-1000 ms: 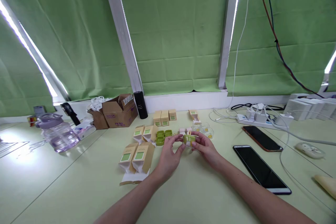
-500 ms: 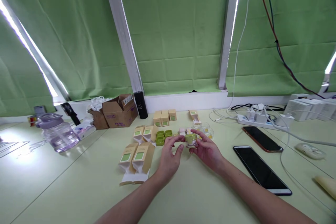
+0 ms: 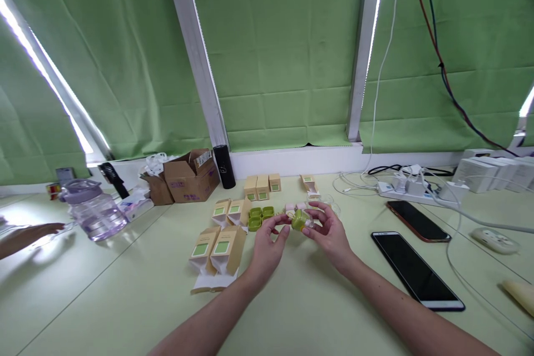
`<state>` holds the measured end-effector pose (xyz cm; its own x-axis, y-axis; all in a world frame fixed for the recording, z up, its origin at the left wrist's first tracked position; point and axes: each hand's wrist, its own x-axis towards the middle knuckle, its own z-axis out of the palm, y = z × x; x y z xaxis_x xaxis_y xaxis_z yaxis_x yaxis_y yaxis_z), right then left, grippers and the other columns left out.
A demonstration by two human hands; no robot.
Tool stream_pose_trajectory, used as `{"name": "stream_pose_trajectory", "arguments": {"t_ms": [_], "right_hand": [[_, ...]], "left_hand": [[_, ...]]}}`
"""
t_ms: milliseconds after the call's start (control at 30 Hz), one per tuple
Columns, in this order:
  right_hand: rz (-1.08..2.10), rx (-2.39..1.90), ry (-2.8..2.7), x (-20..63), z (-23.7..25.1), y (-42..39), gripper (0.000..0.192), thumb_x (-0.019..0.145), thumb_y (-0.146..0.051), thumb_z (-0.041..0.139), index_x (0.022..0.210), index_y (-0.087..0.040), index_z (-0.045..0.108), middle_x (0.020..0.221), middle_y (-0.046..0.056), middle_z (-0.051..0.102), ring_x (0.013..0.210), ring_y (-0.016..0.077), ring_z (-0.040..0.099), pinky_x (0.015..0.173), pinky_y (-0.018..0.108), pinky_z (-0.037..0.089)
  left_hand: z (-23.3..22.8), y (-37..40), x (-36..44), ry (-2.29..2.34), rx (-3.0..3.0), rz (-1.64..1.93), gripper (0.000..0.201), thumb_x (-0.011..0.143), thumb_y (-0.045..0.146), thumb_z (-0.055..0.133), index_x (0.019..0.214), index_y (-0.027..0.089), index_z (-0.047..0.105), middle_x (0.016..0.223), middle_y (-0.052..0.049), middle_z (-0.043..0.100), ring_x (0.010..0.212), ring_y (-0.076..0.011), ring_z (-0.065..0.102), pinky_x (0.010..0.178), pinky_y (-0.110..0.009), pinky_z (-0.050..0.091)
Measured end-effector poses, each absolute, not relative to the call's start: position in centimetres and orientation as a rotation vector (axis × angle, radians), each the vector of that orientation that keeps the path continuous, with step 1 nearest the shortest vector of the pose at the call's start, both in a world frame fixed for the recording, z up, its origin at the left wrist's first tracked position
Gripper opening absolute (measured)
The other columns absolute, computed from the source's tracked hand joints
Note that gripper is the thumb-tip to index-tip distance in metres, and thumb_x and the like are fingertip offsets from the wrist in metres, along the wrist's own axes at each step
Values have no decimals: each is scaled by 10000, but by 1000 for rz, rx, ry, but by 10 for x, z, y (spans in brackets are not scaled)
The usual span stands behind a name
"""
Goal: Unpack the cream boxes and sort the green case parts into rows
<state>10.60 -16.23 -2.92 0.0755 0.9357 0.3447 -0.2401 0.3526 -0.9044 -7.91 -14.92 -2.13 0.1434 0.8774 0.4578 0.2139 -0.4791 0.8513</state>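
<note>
My right hand (image 3: 331,236) holds a small green-lidded clear jar (image 3: 300,220) just above the table, tilted toward my left. My left hand (image 3: 269,245) is beside it, with thumb and forefinger near the jar's lid; whether they touch it is unclear. Behind my hands lie a few green lids (image 3: 259,216), small pink pieces (image 3: 294,207) and clear jars (image 3: 329,207). Tan cartons with green labels stand in groups: two open ones (image 3: 217,253) near my left wrist, two more (image 3: 229,211) behind, and three (image 3: 262,184) further back.
Two phones (image 3: 417,270) (image 3: 417,221) lie at right, near a power strip (image 3: 411,186) with white cables. A purple water bottle (image 3: 92,212), a cardboard box (image 3: 191,175) and a black cylinder (image 3: 224,166) stand at back left. Another person's hand (image 3: 25,233) shows at the left edge.
The jar has tipped over toward my left hand, which has closed in on it. Another person's hand has come into view at the left edge.
</note>
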Motion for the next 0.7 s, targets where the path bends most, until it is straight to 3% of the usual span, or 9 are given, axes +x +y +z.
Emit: {"name": "stream_pose_trajectory", "arguments": {"t_ms": [167, 500, 700], "right_hand": [[893, -827, -1265, 101, -27, -170, 705, 751, -294, 840, 1346, -326, 463, 1268, 92, 662, 1081, 262, 652, 874, 410, 562], [860, -834, -1354, 98, -26, -175, 693, 779, -228, 775, 1377, -320, 436, 1279, 98, 667, 1126, 273, 649, 897, 419, 542], [851, -835, -1429, 96, -28, -176, 640, 815, -220, 721, 1376, -328, 433, 1286, 88, 646, 1239, 268, 598, 918, 413, 540]], "left_hand": [[-21, -149, -78, 982, 1722, 1367, 255, 914, 357, 670, 1110, 196, 687, 1148, -114, 747, 1091, -251, 694, 926, -376, 535], [-21, -147, -82, 1038, 1802, 1440, 121, 891, 308, 689, 967, 215, 710, 1077, -89, 741, 1075, -255, 664, 898, -386, 529], [-15, -151, -81, 1040, 1854, 1500, 67, 899, 268, 674, 847, 227, 684, 1030, -70, 731, 1095, -247, 639, 988, -424, 506]]}}
